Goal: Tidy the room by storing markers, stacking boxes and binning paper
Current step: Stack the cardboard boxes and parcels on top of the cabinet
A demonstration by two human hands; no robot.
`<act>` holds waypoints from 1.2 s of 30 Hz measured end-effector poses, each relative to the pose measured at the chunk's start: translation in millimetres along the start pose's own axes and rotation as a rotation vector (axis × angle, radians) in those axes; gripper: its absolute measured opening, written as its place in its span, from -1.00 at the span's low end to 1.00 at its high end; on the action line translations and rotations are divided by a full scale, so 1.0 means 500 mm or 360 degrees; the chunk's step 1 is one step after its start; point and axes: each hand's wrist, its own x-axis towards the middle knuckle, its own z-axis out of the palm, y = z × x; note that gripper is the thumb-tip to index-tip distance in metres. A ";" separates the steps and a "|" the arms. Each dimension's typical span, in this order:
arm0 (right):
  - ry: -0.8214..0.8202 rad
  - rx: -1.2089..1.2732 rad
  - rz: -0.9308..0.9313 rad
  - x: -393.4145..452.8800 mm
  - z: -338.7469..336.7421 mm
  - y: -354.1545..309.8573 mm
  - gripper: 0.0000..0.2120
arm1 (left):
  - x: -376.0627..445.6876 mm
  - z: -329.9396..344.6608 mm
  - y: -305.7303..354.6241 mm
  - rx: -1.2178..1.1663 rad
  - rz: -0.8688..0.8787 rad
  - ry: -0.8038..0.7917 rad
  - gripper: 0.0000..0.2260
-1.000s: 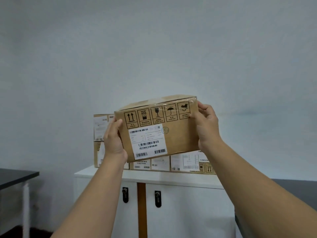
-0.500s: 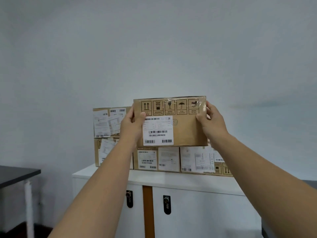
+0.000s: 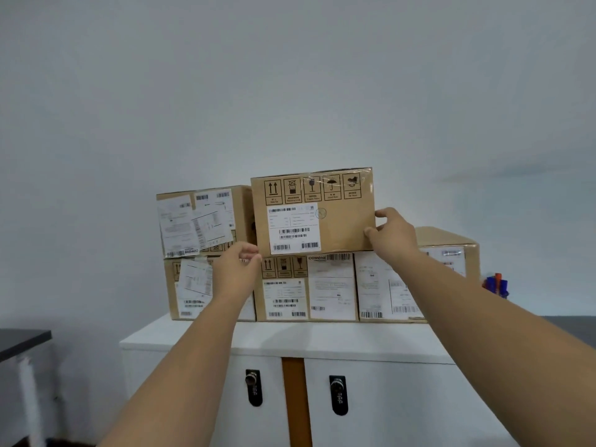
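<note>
Two tiers of cardboard boxes stand on the white cabinet (image 3: 290, 341), which serves here as the worktop, and the top box (image 3: 335, 221) with the row of handling symbols sits on the upper tier, its long axis running left to right, parallel to the wall. It rests on the lower middle box (image 3: 309, 288) and partly over the lower right box (image 3: 448, 250), and its left end is just beside, perhaps touching, the upper left box (image 3: 238, 214), which stands on the lower left box (image 3: 171, 285).

The right hand (image 3: 395, 235) is on the top box's right end, thumb against the front face near the lower corner, fingers curled round the side — it reads as a light grasp or a steadying press; how firmly, I cannot tell. The left hand (image 3: 237, 269) is loosely curled just below and to the left of the box's lower left corner, grasping nothing, and seems apart from the cardboard.

So the box lies up and to the right of the left hand and directly against the right one — the right is the nearer and the only one acting on it. Any last nudge, by my judgement, would run along the long axis, leftward, to close the box against its neighbour. Blue and orange markers (image 3: 498, 283) stand in a holder at the far right, behind the right forearm
</note>
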 end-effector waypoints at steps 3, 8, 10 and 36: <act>0.0046 -0.0018 -0.0022 0.013 0.042 0.007 -0.63 | 0.033 0.015 -0.029 0.0065 0.0090 -0.0016 -0.86; 0.0085 -0.0115 -0.0035 0.030 0.107 0.003 -0.63 | 0.067 0.044 -0.066 0.0422 0.0384 -0.0240 -0.64; 0.0126 -0.0188 -0.0028 0.035 0.121 0.003 -0.62 | 0.073 0.054 -0.084 0.0530 0.0445 -0.0246 -0.58; -0.0083 -0.0345 -0.0253 -0.066 0.062 0.064 -0.56 | -0.060 0.055 -0.118 0.0490 0.0174 -0.0695 -0.23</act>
